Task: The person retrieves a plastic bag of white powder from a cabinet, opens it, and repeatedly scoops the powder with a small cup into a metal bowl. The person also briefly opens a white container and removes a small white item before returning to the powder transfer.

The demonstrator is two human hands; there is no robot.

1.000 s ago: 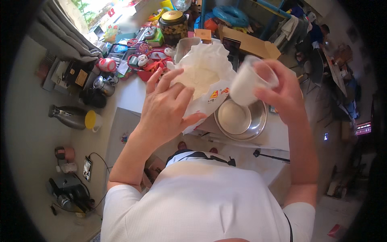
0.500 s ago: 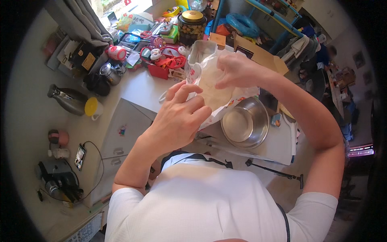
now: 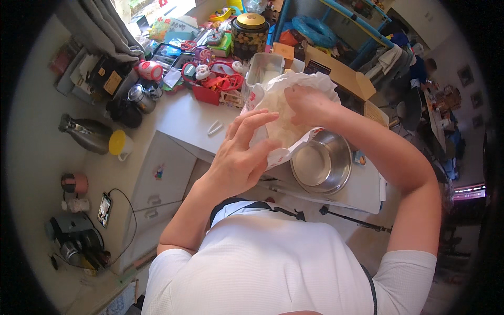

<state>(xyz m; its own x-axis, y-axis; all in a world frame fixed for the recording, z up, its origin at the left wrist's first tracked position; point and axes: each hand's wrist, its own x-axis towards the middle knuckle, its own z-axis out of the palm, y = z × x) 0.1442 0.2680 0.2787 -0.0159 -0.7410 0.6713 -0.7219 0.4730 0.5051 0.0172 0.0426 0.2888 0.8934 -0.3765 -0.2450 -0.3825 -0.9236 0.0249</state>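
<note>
A white bag with red print (image 3: 320,81) stands with its mouth wide open over the table, and pale, fine-looking contents (image 3: 281,123) show inside. My right hand (image 3: 307,105) reaches down into it from the right; its fingertips are hidden in the contents. Along the bag's near left rim rests my left hand (image 3: 239,149), its fingers stretched out and its thumb apart from them, touching the bag. Just right of the bag, below my right forearm, sits a shiny steel bowl (image 3: 338,170) with nothing visible in it.
A clear plastic container (image 3: 262,68) stands behind the bag, beside an open cardboard box (image 3: 341,71). A white clip-like piece (image 3: 214,127) lies on the white table (image 3: 184,118). Toys and a dark canister with a gold lid (image 3: 250,37) crowd the back. A yellow-lidded cup (image 3: 119,142) stands left.
My right hand has gone deeper into the bag, and its mouth has spread wider. My left hand's fingers have straightened along the rim. The white clip-like piece shows more fully.
</note>
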